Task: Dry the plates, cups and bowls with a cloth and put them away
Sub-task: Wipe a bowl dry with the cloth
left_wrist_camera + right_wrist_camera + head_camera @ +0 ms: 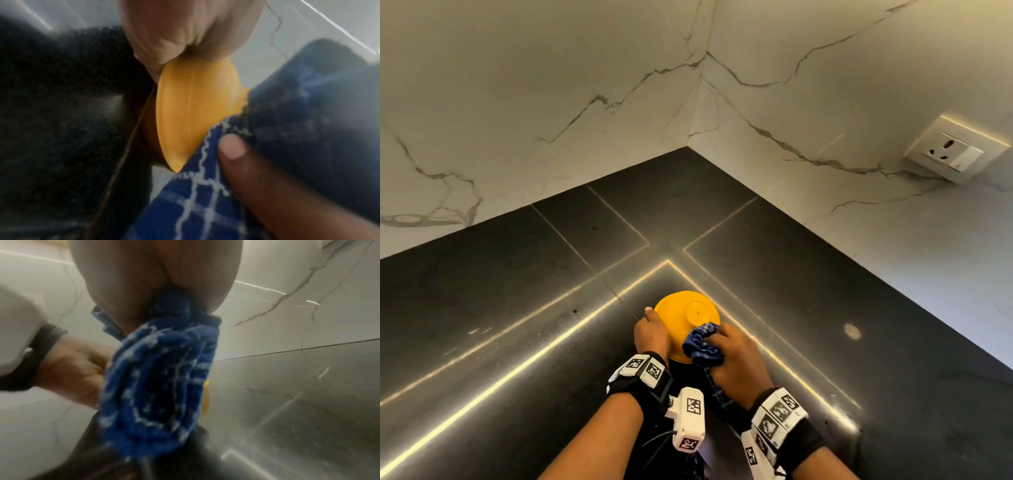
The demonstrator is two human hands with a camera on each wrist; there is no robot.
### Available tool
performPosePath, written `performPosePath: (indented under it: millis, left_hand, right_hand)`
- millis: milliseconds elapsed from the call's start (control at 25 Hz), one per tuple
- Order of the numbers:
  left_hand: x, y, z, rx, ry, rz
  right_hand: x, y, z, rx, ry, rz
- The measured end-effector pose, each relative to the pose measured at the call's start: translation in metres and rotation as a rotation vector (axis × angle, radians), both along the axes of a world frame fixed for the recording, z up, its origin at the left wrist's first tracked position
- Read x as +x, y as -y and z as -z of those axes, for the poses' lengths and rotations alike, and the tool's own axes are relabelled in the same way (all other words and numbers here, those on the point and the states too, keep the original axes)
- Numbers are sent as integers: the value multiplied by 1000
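A yellow bowl (685, 318) is held above the dark counter with its base turned up and away from me. My left hand (652, 334) grips its left rim, and the left wrist view shows the bowl (185, 110) edge-on under the fingers. My right hand (736, 363) grips a bunched blue checked cloth (703, 344) and presses it against the bowl's right underside. In the right wrist view the cloth (156, 379) fills the middle, with a sliver of the bowl (206, 395) behind it. The bowl's inside is hidden.
A dark stone counter (517, 308) runs into a corner between two white marbled walls (551, 102). A wall socket (955, 150) sits low on the right wall. A small pale spot (852, 331) lies on the counter at right.
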State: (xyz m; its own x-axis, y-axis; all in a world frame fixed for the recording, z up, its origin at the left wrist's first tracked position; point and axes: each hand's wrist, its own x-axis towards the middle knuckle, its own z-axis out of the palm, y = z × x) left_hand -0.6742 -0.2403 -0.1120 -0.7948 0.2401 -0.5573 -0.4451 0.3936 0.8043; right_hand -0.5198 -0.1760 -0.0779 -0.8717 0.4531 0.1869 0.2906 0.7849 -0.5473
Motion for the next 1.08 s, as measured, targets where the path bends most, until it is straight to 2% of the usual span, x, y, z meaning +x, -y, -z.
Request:
performPosePath:
  millis: [160, 280, 400, 440, 480, 560, 640, 680, 720, 800, 840, 960, 1080]
  left_hand:
    - [-1, 0, 4, 10, -22, 47]
    - [1, 0, 7, 24, -28, 51]
    - [1, 1, 9, 35, -22, 48]
    - [1, 0, 11, 38, -19, 52]
    - [1, 0, 14, 41, -18, 54]
    - [0, -2, 18, 41, -23, 53]
    - [1, -3, 19, 37, -31, 43]
    - [0, -3, 19, 38, -24, 35]
    - [1, -4, 17, 38, -16, 29]
    - [4, -4, 13, 57, 19, 37]
    - [4, -3, 14, 84, 60, 50]
    - [2, 0, 18, 208, 250, 51]
    - [1, -3, 21, 326, 420, 79]
  right_hand:
    - [7, -15, -20, -610, -102, 180]
    - [24, -30, -25, -743, -236, 345]
    - [43, -48, -16, -894, -267, 554]
    - [51, -54, -9, -864, -214, 618]
    - [59, -57, -5, -729, -105, 691]
    - [73, -52, 1, -322, 120, 821]
    - [80, -38, 3, 35, 113, 826]
    - [81, -32, 5, 111, 92, 752]
    - [81, -28, 10, 131, 123, 644]
    - [82, -19, 18, 96, 295, 457]
    - [84, -17, 19, 72, 339, 433]
    - [85, -10, 13, -4, 245, 458]
    - [84, 0, -6, -68, 145, 387]
